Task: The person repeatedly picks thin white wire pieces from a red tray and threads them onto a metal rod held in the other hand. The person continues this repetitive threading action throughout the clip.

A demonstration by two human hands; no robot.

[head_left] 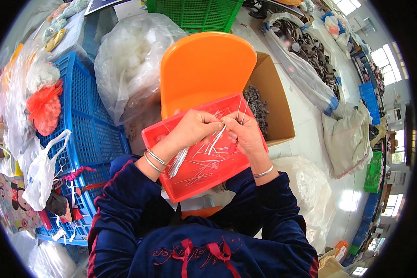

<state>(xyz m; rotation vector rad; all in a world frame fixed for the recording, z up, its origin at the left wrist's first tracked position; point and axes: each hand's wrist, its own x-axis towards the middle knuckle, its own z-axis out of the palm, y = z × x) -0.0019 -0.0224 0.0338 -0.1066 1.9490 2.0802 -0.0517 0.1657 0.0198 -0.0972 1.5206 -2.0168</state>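
Strips (178, 163) — many; hands (195, 128) — two

Left hand (196, 127), right hand (247, 134) pinching strips (216, 140) above red tray (235, 167) — 1 orange chair (206, 69) beyond.

Thin white strips (216, 140) are pinched at a slant above the shallow red tray (231, 169), which is turned askew. More are scattered across its floor; toward its left a dense bunch (178, 162) is seen, partly hidden.
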